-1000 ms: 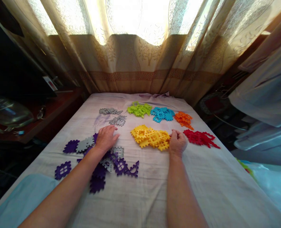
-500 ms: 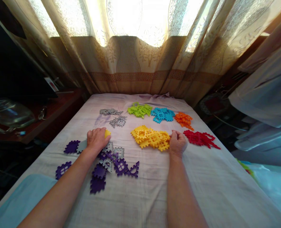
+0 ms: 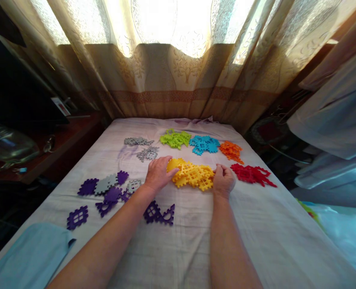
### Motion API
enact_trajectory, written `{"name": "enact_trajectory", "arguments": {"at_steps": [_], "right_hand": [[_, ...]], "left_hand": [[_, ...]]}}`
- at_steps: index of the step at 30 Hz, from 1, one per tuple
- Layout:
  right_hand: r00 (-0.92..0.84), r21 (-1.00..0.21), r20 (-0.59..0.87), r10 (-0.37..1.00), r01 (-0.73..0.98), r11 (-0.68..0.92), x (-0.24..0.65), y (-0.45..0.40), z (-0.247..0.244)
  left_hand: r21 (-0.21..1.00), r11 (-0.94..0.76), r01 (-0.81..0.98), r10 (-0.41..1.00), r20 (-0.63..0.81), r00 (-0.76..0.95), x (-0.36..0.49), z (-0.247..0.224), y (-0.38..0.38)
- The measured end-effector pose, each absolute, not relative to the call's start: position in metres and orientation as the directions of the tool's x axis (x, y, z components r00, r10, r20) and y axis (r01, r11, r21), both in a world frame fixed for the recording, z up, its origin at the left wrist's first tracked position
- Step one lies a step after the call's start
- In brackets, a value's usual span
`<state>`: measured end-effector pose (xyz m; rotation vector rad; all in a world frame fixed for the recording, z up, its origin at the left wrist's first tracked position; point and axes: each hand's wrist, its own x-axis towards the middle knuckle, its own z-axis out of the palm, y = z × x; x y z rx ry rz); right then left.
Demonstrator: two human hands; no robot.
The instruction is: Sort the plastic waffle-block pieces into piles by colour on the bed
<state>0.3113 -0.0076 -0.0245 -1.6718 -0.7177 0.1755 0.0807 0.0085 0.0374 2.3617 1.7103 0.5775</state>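
Patterned curtain (image 3: 162,72) hangs across the back, backlit by bright windows; below it, a pale sheet (image 3: 190,249) covers the flat working surface, wrinkled in places. Far left, a large dark screen (image 3: 15,88), with a clear vessel (image 3: 9,146) in front of it, on a reddish-brown cabinet (image 3: 84,124); at the near left corner of the sheet, a folded light blue cloth (image 3: 27,253). Next, scattered purple pieces (image 3: 78,216) with toothed edges, some with window-like cut-outs, one set apart from the rest; pale grey pieces (image 3: 105,184) lie among them; farther back, two small grey heaps (image 3: 147,153), one behind the other. Left hand (image 3: 158,173) reaches over from the purple group to the left end of the yellow pile (image 3: 194,174); thumb and fingers stand apart about that end; cannot tell whether they grip a piece. Yellow pile lies mid-surface, between the two hands; behind it, a lime green heap (image 3: 175,139), then a blue heap (image 3: 204,144) just beside. Right hand (image 3: 224,180) rests at the pile's right end, fingers curled together into a loose fist; anything pinched inside is hidden. Rightward, an orange heap (image 3: 231,151) and, nearer, a red heap (image 3: 252,174); beyond the surface, white fabric (image 3: 331,108) hangs.
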Motion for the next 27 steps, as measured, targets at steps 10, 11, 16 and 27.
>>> {"name": "enact_trajectory", "arguments": {"at_steps": [10,11,16,27], "right_hand": [[0.821,-0.926,0.291,0.491,0.371,-0.072,0.309,-0.007,-0.026],[0.810,-0.925,0.282,0.514,0.371,-0.077,0.308,-0.007,-0.027],[0.775,-0.927,0.239,0.586,0.361,-0.099,0.303,-0.006,-0.026],[0.822,-0.959,0.226,0.523,0.282,-0.029,0.308,-0.006,-0.026]], "left_hand": [[0.453,-0.288,0.844,0.947,0.003,0.321,0.090,0.002,0.011],[0.461,-0.302,0.835,0.944,0.019,0.330,0.091,-0.003,0.011],[0.490,-0.328,0.808,0.937,0.060,0.344,0.111,-0.011,0.011],[0.616,-0.427,0.662,0.886,0.138,0.442,0.166,-0.008,0.024]]}}
